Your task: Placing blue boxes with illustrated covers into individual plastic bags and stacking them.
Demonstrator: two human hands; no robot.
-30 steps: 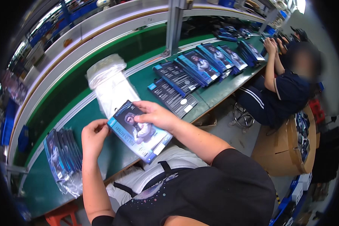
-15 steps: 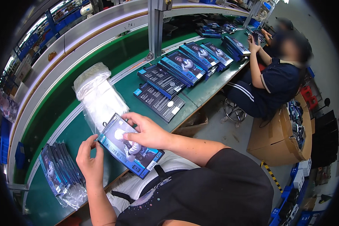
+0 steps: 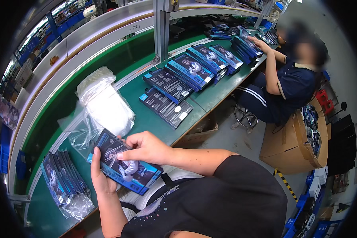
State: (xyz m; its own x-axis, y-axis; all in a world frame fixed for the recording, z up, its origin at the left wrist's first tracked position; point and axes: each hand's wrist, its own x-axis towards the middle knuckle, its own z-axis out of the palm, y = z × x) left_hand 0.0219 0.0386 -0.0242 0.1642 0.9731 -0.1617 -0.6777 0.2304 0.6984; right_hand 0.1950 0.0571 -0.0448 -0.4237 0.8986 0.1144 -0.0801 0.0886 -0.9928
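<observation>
A flat black and blue retail box [image 3: 141, 179] with a printed figure on its front lies tilted between my hands, above the table's near edge. My left hand [image 3: 102, 176] grips its left side, thumb up along the edge. From the right, my right hand [image 3: 146, 148] holds the upper side, its thumb pressed on the front. A thin clear plastic bag [image 3: 81, 137] spreads out from the box's far left end; how far it covers the box I cannot tell. Just beyond lies a pile of clear and white plastic bags [image 3: 109, 113].
Bagged boxes [image 3: 65, 180] lean in a row at the left. Several unbagged boxes [image 3: 190, 69] lie in stacks along the green table [image 3: 146, 126] to the far right. A co-worker [image 3: 297, 85] sits there, beside a large carton [image 3: 283, 141]. A metal post [image 3: 161, 31] rises behind.
A clear bag now trails from the box's far end, off the pile. The box has shifted slightly down and left, and my left hand has closed on it. The co-worker's hands reached to a stack.
</observation>
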